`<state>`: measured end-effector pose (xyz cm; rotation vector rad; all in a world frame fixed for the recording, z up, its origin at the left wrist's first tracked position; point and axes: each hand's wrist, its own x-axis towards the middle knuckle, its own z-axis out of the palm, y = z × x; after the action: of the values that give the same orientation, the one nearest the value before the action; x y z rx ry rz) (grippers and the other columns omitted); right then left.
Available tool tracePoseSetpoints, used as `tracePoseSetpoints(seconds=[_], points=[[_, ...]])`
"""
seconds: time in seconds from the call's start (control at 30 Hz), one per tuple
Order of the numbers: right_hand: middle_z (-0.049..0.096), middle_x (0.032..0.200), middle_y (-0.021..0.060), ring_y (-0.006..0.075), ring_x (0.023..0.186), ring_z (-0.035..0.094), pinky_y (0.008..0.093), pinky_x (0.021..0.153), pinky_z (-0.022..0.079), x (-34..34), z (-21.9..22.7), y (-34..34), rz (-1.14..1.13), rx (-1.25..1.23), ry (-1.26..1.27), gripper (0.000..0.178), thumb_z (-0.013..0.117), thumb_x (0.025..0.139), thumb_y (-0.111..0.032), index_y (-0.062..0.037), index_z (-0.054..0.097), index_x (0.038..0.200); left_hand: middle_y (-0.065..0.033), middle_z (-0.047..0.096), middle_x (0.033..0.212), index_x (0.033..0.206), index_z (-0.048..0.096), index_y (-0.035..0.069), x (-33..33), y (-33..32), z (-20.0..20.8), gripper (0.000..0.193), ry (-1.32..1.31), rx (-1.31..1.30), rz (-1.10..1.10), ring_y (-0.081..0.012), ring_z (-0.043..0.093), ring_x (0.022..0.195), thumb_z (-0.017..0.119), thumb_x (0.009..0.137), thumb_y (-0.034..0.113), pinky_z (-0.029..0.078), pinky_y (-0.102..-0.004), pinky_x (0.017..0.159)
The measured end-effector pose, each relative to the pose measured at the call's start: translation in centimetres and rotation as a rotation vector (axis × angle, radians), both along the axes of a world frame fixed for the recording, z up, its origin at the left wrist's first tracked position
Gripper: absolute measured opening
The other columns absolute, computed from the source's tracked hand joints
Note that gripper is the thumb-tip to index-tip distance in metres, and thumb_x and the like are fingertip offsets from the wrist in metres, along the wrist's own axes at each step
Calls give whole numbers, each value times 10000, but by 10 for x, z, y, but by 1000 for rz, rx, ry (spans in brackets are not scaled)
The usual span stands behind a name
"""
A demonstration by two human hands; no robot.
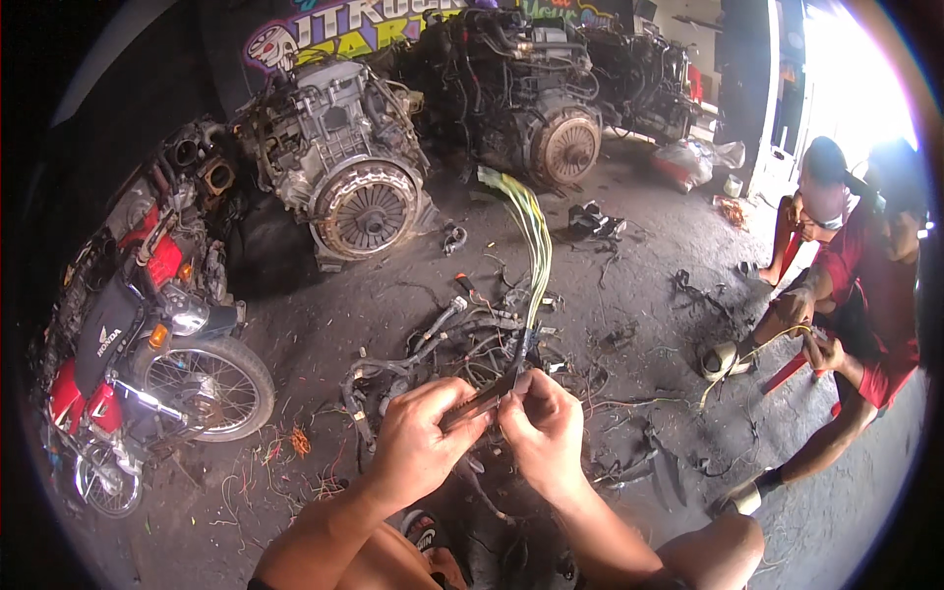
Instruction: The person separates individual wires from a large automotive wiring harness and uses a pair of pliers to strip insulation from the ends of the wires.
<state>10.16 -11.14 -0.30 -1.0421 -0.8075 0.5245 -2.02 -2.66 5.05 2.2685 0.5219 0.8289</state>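
Note:
My left hand (423, 431) is closed around a narrow, flat tool (479, 403) that looks like a utility knife; its tip points toward my other hand. My right hand (544, 429) pinches the dark-wrapped end of a wire bundle (519, 366) just beside that tip. From the dark wrap, loose yellow-green wires (536, 251) run away from me across the floor and fan out near the engines. Whether the blade touches the wrap is hidden by my fingers. Below and beyond my hands lies a tangled wiring harness (423, 346) in grey and black sleeving.
Two large engines (366, 206) (567, 146) stand at the back. A red motorcycle (147, 339) leans at the left. At the right, two people in red shirts (880, 265) sit handling a yellow wire. Wire scraps (300, 441) and a black bracket-like part (596, 221) litter the floor.

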Motion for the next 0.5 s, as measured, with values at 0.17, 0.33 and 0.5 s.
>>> tracePoseSetpoints(seconds=[0.17,0.33,0.5], points=[[555,765,-23,36,701,474,212,626,414,0,-7,0,-7,25,100,112,597,940,2,0,559,835,-74,534,656,848,618,-8,2,-4,1,140,-31,-11,-26,-143,483,583,735,835,67,406,-327,554],[560,768,-16,44,716,486,220,645,429,5,0,-2,59,31,-16,112,587,958,-8,7,560,850,-110,611,730,892,630,-16,-2,1,1,139,30,-114,12,-174,562,616,711,878,96,449,-334,581],[556,744,-23,43,694,475,224,631,430,5,-7,1,8,25,-39,112,600,944,-9,6,561,840,-111,614,732,891,633,-12,-1,-1,1,135,28,-75,4,-175,564,616,715,875,95,450,-335,583]])
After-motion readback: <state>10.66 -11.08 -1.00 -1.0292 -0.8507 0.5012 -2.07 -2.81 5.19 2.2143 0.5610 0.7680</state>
